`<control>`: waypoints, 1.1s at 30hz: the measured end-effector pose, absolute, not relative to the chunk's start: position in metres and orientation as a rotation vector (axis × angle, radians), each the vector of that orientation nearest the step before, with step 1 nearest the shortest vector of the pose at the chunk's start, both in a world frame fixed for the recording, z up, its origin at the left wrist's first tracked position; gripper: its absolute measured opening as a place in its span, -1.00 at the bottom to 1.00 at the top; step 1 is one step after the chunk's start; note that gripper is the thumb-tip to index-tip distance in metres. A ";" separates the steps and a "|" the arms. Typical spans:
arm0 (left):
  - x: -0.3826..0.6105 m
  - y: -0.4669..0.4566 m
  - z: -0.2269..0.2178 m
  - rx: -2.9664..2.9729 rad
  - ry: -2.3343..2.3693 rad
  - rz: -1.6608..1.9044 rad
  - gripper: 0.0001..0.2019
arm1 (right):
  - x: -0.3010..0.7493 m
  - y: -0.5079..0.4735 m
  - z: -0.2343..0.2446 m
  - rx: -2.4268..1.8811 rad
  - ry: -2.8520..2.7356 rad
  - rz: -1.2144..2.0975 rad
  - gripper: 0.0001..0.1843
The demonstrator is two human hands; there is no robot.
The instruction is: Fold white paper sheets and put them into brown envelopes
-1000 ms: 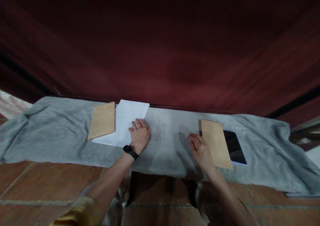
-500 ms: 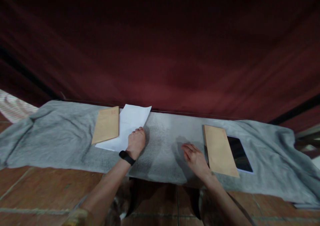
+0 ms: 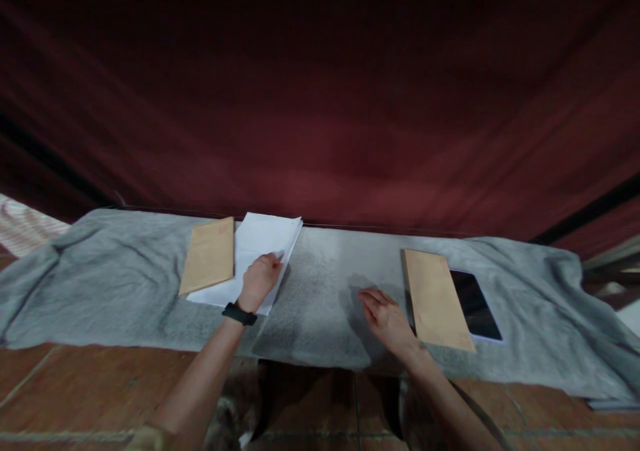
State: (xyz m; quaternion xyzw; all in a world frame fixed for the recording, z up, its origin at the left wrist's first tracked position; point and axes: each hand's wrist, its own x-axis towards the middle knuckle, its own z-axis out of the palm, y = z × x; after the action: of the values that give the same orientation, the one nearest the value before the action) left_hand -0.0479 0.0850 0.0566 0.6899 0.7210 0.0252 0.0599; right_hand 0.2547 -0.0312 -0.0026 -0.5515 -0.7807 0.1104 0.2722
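Note:
My left hand point(image 3: 260, 281), a dark band on its wrist, lies over the right part of some white paper sheets point(image 3: 255, 238). Its fingers are curled and closed at the sheets' right edge, seemingly pinching paper; the fingertips are partly hidden. A brown envelope point(image 3: 209, 254) overlaps the sheets on the left. My right hand point(image 3: 387, 319) rests above the grey cloth point(image 3: 320, 291), holding nothing, its fingers loosely extended and bent. Beside it on the right is a second, longer brown envelope point(image 3: 437, 298), partly covering a dark-screened tablet point(image 3: 477, 304).
The grey cloth covers a low, long surface against a dark red upright panel point(image 3: 320, 138). Brown floor tiles point(image 3: 90, 391) run along the near side. Striped fabric point(image 3: 27, 224) shows at the far left, and a thin flat object point(image 3: 613, 404) lies at the lower right.
My left hand has shifted left, further over the white sheets, which now lie flatter with their right edge showing. My right hand has barely moved.

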 end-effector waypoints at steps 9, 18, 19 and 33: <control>0.075 0.001 0.035 2.357 1.522 0.164 -0.67 | 0.236 -0.015 -0.023 -1.488 -1.459 0.724 -0.64; 0.117 -0.021 0.030 2.330 1.210 0.381 -0.77 | 0.269 0.005 -0.043 -1.675 -1.398 0.590 -0.50; 0.114 -0.018 0.030 2.371 1.228 0.420 -0.76 | 0.273 0.005 -0.042 -1.719 -1.443 0.547 -0.49; 0.083 0.000 -0.040 2.797 1.443 0.524 -0.40 | 0.229 -0.012 -0.031 -1.681 -1.717 0.166 -0.45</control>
State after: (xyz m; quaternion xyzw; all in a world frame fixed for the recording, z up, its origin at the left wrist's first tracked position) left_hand 0.0830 0.0003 -0.0403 0.8764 0.4521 0.1640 -0.0247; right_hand 0.2294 -0.0118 -0.0313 -0.6516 -0.6655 0.0645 0.3582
